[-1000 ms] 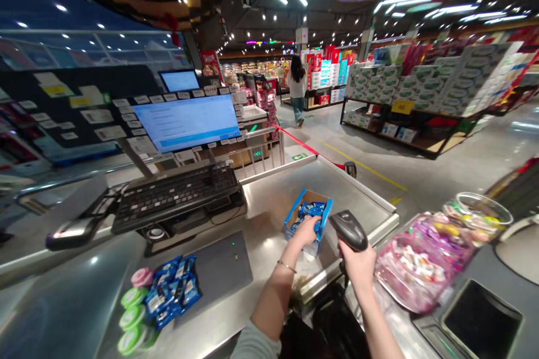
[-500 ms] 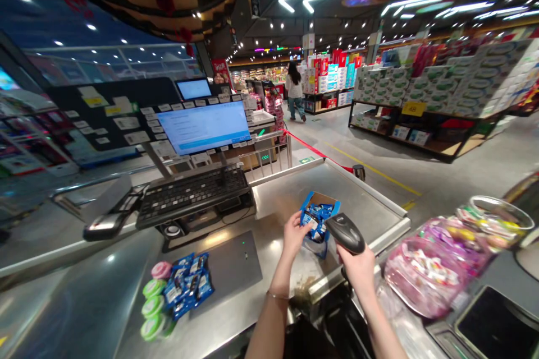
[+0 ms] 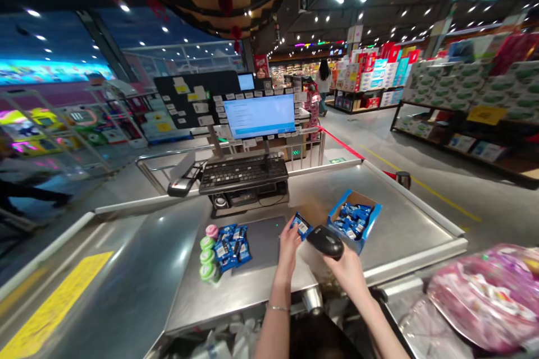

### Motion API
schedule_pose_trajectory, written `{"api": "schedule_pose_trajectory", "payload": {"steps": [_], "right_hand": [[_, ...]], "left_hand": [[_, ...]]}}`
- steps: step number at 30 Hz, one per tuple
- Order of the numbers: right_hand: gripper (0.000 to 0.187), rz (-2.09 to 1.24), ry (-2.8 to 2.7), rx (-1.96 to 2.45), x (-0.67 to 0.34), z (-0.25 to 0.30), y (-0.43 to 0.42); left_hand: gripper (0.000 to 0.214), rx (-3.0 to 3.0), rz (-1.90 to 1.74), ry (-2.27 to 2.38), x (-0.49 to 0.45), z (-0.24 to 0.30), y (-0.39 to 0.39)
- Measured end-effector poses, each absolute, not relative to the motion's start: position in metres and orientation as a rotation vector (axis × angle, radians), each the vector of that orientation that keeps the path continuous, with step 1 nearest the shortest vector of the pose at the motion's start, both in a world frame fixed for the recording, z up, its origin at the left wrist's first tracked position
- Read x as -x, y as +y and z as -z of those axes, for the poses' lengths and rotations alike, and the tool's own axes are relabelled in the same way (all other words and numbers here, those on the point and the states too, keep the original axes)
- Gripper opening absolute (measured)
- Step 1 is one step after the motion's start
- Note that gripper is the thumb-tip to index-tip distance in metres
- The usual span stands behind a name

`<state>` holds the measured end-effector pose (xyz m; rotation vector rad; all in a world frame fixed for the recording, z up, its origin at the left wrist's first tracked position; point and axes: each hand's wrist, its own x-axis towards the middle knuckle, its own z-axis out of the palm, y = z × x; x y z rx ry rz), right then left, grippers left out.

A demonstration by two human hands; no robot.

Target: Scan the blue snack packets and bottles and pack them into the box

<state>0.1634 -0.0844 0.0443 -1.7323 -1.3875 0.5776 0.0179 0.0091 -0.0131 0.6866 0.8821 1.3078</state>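
My left hand [image 3: 288, 240] pinches a small blue snack packet [image 3: 301, 225] above the steel checkout counter [image 3: 396, 224]. My right hand [image 3: 346, 266] is wrapped round a black handheld barcode scanner [image 3: 325, 240], whose head points at the packet from a few centimetres away. Just right of the scanner lies an open blue cardboard box [image 3: 354, 219] filled with several more of the same blue packets. A heap of blue packets [image 3: 231, 247] rests on the counter to the left of my left hand.
Green and pink round tins [image 3: 207, 250] stand beside the heap. A keyboard [image 3: 243, 173] and lit monitor [image 3: 259, 115] stand at the counter's back. A pink bag of sweets [image 3: 484, 296] lies at the right. A person [image 3: 324, 84] walks in the far aisle.
My left hand lifted one blue packet out of the box and brought it left, in front of the scanner. My view swung left, so the box and counter now sit further right.
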Motion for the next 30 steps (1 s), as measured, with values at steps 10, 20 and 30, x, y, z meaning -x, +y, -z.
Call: {"api": "schedule_pose_trajectory", "payload": {"steps": [10,20,30], "right_hand": [[0.037,-0.644,-1.494,1.742,-0.148,-0.041,-0.083],[0.037,-0.736,-1.408,1.640,-0.143,-0.036,-0.083],[0.035,-0.789,-1.380,1.588,-0.130,-0.026,-0.083]], "left_hand": [[0.066,-0.662,-1.356,0.929,0.003,0.015,0.007],[0.066,-0.580,-1.459,0.989,0.016,0.035,0.008],[0.062,-1.394,-1.554,2.310,0.152,0.044,0.036]]}}
